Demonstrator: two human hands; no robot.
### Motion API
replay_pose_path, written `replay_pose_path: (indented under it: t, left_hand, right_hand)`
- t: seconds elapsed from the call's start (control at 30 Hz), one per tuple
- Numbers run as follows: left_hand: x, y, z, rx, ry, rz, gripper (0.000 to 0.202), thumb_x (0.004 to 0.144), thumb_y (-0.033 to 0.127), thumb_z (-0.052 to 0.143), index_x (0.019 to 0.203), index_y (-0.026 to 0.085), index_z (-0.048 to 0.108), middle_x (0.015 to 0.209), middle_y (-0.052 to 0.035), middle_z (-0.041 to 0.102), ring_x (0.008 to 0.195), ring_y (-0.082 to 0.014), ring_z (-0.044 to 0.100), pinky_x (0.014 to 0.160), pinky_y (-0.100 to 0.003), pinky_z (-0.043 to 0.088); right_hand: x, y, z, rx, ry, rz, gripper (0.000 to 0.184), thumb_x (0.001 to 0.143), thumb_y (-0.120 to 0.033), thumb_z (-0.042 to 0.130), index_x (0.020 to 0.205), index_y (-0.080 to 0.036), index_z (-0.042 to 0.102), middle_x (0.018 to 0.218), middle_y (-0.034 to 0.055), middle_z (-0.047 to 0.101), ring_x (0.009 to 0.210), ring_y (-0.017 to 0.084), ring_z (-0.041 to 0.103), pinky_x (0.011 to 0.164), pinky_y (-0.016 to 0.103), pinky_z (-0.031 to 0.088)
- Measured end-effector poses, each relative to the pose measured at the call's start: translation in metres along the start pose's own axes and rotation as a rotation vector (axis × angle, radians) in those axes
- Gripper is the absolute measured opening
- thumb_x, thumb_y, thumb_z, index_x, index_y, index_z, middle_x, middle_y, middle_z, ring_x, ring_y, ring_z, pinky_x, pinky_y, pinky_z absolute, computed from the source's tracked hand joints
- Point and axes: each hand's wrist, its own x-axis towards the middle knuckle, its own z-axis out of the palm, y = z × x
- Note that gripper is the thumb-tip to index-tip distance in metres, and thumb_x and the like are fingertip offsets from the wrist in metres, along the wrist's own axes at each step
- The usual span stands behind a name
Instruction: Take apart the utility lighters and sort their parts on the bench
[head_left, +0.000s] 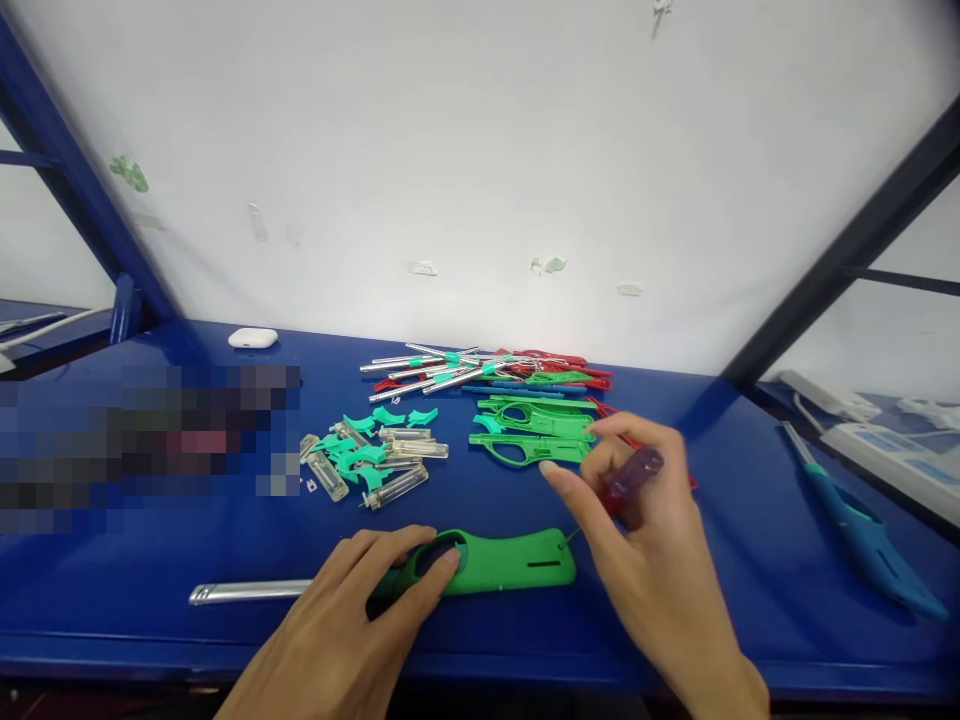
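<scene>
A green long-necked lighter (517,565) lies crosswise near the table's front edge, its metal tube (251,592) pointing left. My left hand (360,610) is closed around its middle, with thumb and fingers at the trigger opening. In my right hand (652,550) is a screwdriver (631,480) with a translucent dark red handle, held in the curled fingers while the thumb and index finger stand apart. Its thin shaft points toward the lighter's right end; whether the tip touches is unclear. Just beyond lie green shell halves (529,450), partly behind my right hand.
Clear fuel tanks (397,487) and teal triggers (364,457) lie piled left of centre. Metal tubes (442,375) with wires and red shells sit by the wall. A blue lighter (862,535) and power strip (892,465) are right; a white case (253,338) stands back left.
</scene>
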Motion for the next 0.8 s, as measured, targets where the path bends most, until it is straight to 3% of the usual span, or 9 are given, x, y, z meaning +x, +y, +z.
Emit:
replay_pose_path:
  t: [0.1,0.2,0.33,0.43,0.57,0.73,0.8]
  left_hand:
    - [-0.001,0.000,0.000,-0.010,-0.006,-0.003,0.068,0.097,0.003,0.047,0.158,0.032,0.050,0.144,-0.0095,0.063,0.122,-0.0251,0.067,0.100,-0.043,0.065]
    - [0.000,0.002,-0.002,-0.008,0.001,-0.003,0.067,0.097,0.002,0.047,0.157,0.032,0.051,0.143,-0.0096,0.063,0.120,-0.0255,0.067,0.099,-0.045,0.065]
    - [0.005,0.005,-0.003,0.001,0.036,0.000,0.065,0.096,0.000,0.046,0.153,0.030,0.056,0.140,-0.0096,0.066,0.118,-0.0257,0.068,0.097,-0.044,0.066]
    - [0.009,0.006,-0.005,0.004,0.060,0.009,0.063,0.095,-0.002,0.045,0.149,0.028,0.060,0.136,-0.0097,0.068,0.115,-0.0249,0.069,0.095,-0.042,0.067]
    - [0.010,0.006,-0.006,0.009,0.086,0.021,0.061,0.095,-0.001,0.044,0.146,0.027,0.063,0.131,-0.0099,0.070,0.111,-0.0242,0.071,0.092,-0.041,0.068]
    - [0.010,0.005,-0.006,0.007,0.081,0.022,0.059,0.098,0.001,0.043,0.146,0.028,0.063,0.133,-0.0090,0.070,0.113,-0.0228,0.071,0.094,-0.037,0.067]
    - [0.011,0.006,-0.006,0.006,0.085,0.021,0.058,0.097,0.001,0.044,0.145,0.028,0.064,0.132,-0.0086,0.070,0.112,-0.0224,0.071,0.093,-0.037,0.067]
  right_hand:
    - [-0.001,0.008,0.002,-0.008,0.121,-0.097,0.060,0.095,-0.034,0.083,0.141,-0.031,0.045,0.077,-0.0088,0.053,0.057,0.014,0.055,0.055,0.028,0.050]
    - [-0.001,0.010,0.001,-0.120,0.094,-0.189,0.046,0.096,-0.038,0.084,0.131,-0.032,0.054,0.080,-0.0075,0.058,0.059,0.013,0.058,0.057,0.028,0.052]
    - [0.000,-0.001,-0.007,-0.157,0.092,-0.297,0.023,0.104,-0.042,0.073,0.122,-0.030,0.066,0.102,0.0007,0.063,0.078,0.016,0.062,0.066,0.030,0.053]
    - [-0.001,-0.009,-0.013,-0.096,0.178,-0.204,0.016,0.103,-0.030,0.075,0.118,-0.033,0.075,0.098,0.0001,0.062,0.083,0.016,0.060,0.075,0.033,0.052]
    - [-0.004,-0.008,-0.020,0.065,0.120,-0.058,0.029,0.102,-0.029,0.075,0.130,-0.039,0.075,0.092,-0.0027,0.069,0.077,0.015,0.066,0.071,0.029,0.055]
    - [-0.005,0.004,-0.022,0.270,0.025,-0.065,0.025,0.112,-0.025,0.057,0.130,-0.036,0.070,0.101,-0.0015,0.076,0.092,0.015,0.073,0.083,0.028,0.059]
    - [-0.004,0.005,-0.022,0.252,0.054,-0.074,0.015,0.110,-0.027,0.062,0.118,-0.032,0.074,0.104,0.0009,0.073,0.101,0.018,0.069,0.084,0.028,0.057]
